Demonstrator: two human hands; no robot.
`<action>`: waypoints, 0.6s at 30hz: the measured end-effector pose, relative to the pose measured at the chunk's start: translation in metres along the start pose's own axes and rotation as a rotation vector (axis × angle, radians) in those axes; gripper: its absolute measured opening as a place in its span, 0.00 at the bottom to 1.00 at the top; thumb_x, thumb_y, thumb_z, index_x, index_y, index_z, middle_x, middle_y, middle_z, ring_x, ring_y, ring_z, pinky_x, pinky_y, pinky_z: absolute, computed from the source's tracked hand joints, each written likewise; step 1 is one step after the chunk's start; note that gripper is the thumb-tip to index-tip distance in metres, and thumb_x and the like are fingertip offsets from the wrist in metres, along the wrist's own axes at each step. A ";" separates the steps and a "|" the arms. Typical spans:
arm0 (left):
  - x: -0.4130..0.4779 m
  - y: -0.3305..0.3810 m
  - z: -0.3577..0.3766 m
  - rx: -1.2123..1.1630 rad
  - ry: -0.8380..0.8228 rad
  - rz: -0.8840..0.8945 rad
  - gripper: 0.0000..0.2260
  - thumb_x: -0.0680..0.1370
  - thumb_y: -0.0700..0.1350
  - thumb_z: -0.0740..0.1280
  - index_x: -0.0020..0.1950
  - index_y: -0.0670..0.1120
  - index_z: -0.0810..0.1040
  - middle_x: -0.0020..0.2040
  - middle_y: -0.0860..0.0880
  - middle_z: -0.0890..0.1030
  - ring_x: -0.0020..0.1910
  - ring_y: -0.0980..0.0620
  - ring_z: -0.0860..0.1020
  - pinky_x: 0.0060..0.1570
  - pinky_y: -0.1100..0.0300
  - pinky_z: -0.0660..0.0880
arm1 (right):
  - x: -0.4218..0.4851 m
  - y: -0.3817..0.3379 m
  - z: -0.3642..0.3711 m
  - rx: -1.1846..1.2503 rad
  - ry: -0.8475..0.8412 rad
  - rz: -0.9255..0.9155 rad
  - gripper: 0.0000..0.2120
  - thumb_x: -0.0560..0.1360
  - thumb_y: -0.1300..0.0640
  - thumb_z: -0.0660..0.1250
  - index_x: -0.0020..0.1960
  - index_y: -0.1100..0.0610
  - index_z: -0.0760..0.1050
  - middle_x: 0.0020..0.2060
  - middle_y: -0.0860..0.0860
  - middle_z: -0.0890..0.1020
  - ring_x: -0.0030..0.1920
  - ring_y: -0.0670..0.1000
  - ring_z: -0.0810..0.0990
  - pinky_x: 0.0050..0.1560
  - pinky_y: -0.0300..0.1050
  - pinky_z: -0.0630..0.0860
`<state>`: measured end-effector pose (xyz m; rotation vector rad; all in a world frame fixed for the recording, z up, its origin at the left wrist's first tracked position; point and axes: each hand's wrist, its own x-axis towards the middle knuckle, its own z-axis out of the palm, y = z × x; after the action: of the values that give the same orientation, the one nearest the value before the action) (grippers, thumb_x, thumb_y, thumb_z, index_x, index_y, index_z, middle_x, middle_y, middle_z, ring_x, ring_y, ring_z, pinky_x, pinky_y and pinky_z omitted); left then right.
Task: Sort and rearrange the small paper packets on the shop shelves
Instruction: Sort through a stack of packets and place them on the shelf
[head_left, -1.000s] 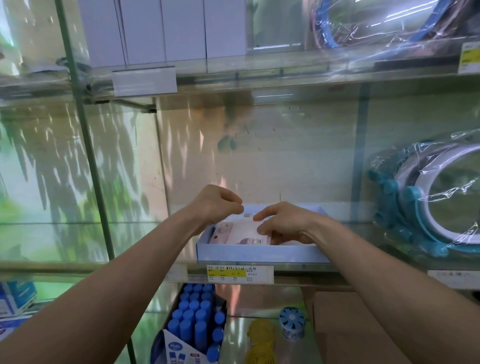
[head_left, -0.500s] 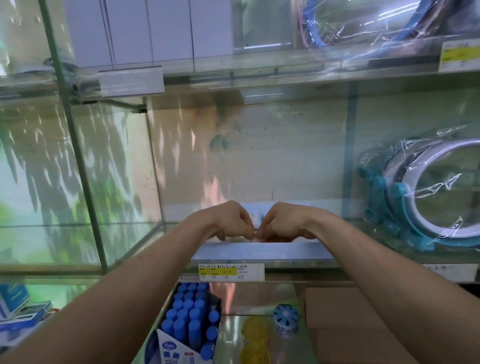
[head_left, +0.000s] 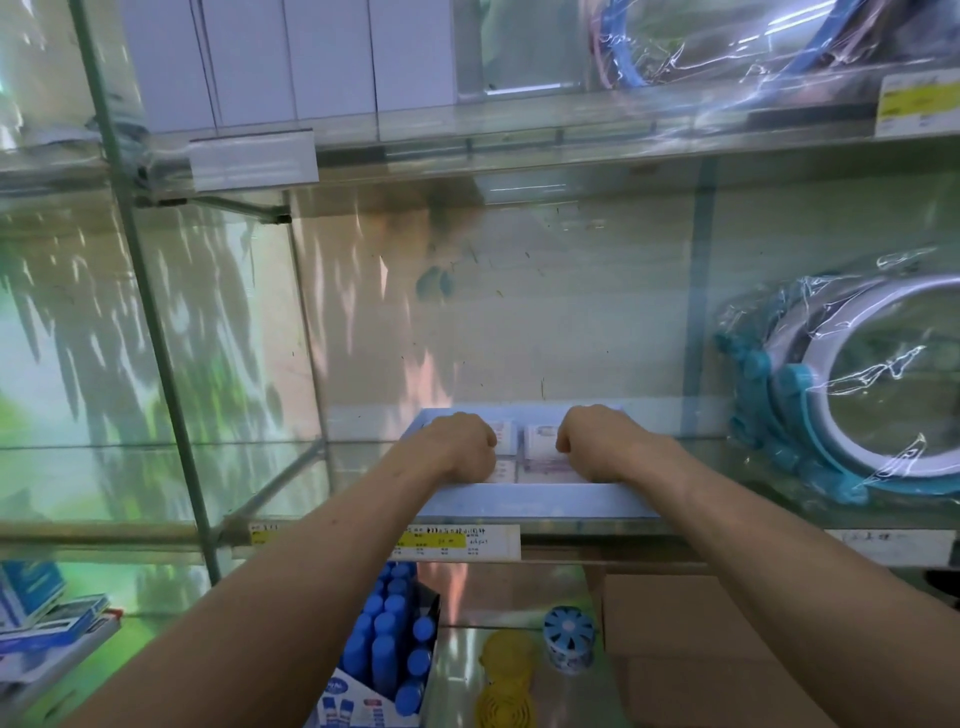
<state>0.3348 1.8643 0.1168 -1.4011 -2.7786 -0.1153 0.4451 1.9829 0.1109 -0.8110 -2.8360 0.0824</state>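
Both my hands are down inside the pale blue tray (head_left: 530, 503) at the centre of the frame, which sits on the glass shelf (head_left: 291, 467). My left hand (head_left: 460, 449) and right hand (head_left: 597, 441) are curled, knuckles facing each other. The paper packets (head_left: 540, 446) lie in the tray between them, touching both sets of knuckles. My fingertips are hidden, so I cannot tell whether either hand grips a packet. A yellow price label (head_left: 462, 541) hangs below the tray's front wall. Plastic-wrapped blue rings (head_left: 769, 415) lean at the right edge, and blue-capped tubes (head_left: 387, 639) stand at lower centre.
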 end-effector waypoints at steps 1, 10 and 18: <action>0.000 0.001 0.000 -0.003 0.009 -0.003 0.16 0.81 0.42 0.55 0.66 0.44 0.75 0.67 0.46 0.74 0.63 0.46 0.73 0.63 0.55 0.69 | 0.000 0.001 -0.001 -0.023 0.009 -0.023 0.10 0.75 0.68 0.56 0.42 0.59 0.73 0.43 0.54 0.78 0.47 0.57 0.73 0.48 0.42 0.72; 0.000 0.012 -0.002 -0.059 0.017 -0.097 0.16 0.80 0.41 0.57 0.67 0.43 0.74 0.66 0.46 0.74 0.64 0.46 0.73 0.63 0.57 0.70 | 0.008 -0.004 0.001 -0.050 -0.053 -0.056 0.10 0.75 0.66 0.58 0.46 0.60 0.77 0.47 0.55 0.80 0.46 0.55 0.78 0.51 0.45 0.76; -0.020 0.006 -0.017 -0.504 0.437 -0.164 0.16 0.78 0.44 0.63 0.65 0.43 0.76 0.63 0.45 0.77 0.60 0.46 0.76 0.62 0.54 0.72 | -0.013 -0.013 -0.018 0.240 0.103 -0.116 0.14 0.76 0.61 0.59 0.58 0.59 0.79 0.57 0.56 0.81 0.56 0.57 0.78 0.57 0.47 0.75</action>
<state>0.3514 1.8502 0.1330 -1.0326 -2.5694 -1.0486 0.4523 1.9649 0.1273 -0.5813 -2.7006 0.3459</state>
